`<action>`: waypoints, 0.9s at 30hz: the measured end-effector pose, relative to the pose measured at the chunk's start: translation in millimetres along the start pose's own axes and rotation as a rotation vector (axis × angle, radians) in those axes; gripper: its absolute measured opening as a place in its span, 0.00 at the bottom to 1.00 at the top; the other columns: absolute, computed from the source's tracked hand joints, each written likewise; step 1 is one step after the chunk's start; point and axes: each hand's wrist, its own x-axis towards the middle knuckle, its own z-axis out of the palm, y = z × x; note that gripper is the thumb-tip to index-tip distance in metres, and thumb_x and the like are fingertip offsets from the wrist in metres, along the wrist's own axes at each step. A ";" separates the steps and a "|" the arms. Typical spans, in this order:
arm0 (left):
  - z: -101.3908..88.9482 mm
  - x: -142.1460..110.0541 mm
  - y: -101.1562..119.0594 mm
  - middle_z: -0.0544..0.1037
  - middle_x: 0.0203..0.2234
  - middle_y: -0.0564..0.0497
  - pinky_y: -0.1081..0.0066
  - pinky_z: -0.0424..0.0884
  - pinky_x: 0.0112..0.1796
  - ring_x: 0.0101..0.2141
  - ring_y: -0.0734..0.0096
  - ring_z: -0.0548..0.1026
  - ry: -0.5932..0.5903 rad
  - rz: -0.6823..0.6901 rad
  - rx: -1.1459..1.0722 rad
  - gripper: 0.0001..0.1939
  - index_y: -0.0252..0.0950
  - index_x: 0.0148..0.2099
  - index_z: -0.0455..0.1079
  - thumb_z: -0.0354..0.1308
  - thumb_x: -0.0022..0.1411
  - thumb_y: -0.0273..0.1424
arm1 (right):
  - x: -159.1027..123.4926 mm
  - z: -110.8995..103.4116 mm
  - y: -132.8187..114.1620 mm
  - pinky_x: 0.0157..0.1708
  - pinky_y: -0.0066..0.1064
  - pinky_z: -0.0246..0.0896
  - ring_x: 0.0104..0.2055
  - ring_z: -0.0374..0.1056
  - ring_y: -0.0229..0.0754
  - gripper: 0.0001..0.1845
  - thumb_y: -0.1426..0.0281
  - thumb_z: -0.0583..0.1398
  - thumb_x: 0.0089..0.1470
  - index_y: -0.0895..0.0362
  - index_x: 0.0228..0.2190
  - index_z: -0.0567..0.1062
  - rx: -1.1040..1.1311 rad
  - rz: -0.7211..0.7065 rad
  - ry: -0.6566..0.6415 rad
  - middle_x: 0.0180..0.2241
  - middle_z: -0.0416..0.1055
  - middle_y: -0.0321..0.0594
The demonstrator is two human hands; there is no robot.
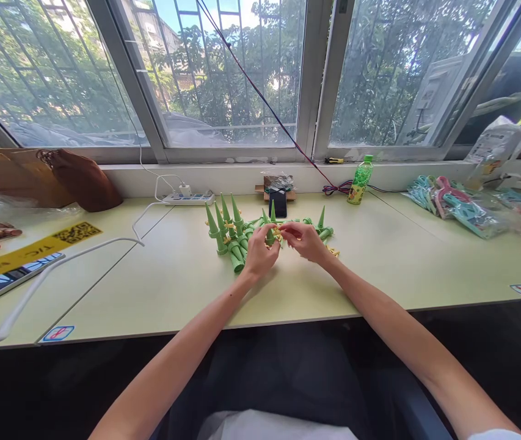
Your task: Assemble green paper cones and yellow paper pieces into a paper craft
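Note:
Both my hands meet above the middle of the table, fingers closed. My left hand (262,252) curls its thumb and fingers about a green pointed cone (273,212), which is partly hidden behind them. My right hand (305,241) pinches a small yellow piece (277,231) against that cone; its exact shape is too small to tell. Left of my hands, several green cones (221,221) stand upright with yellow bits around them. Green tubes (236,261) lie in front of these. Beyond my right hand are another green cone (321,218) and loose yellow pieces (333,251).
At the back are a dark phone (278,204) by a small box, a green drink bottle (361,180) and a white power strip (190,198). A white cable (90,244) crosses the left side. Bagged pastel items (457,201) lie right; a brown pouch (83,180) sits left.

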 end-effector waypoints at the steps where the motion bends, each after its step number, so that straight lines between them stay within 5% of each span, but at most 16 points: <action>1: -0.1 0.0 -0.1 0.77 0.43 0.47 0.67 0.75 0.39 0.41 0.65 0.75 0.002 0.000 0.003 0.18 0.39 0.51 0.72 0.58 0.58 0.22 | 0.1 0.1 0.8 0.27 0.31 0.66 0.24 0.67 0.38 0.15 0.59 0.61 0.58 0.58 0.38 0.77 0.004 0.002 -0.002 0.26 0.74 0.39; 19: -0.1 -0.1 -0.9 0.78 0.45 0.45 0.71 0.76 0.33 0.42 0.63 0.76 -0.026 -0.042 -0.050 0.19 0.39 0.53 0.73 0.57 0.59 0.22 | 0.7 -0.8 3.7 0.30 0.31 0.66 0.29 0.69 0.39 0.13 0.60 0.62 0.57 0.57 0.37 0.75 -0.032 0.002 0.002 0.30 0.76 0.40; 27: -0.4 0.4 0.0 0.77 0.43 0.45 0.66 0.76 0.39 0.41 0.63 0.77 -0.019 -0.045 -0.062 0.16 0.38 0.51 0.74 0.55 0.62 0.23 | 0.6 -0.5 5.5 0.30 0.32 0.67 0.28 0.68 0.39 0.15 0.57 0.62 0.57 0.57 0.36 0.76 -0.023 0.008 -0.020 0.29 0.76 0.40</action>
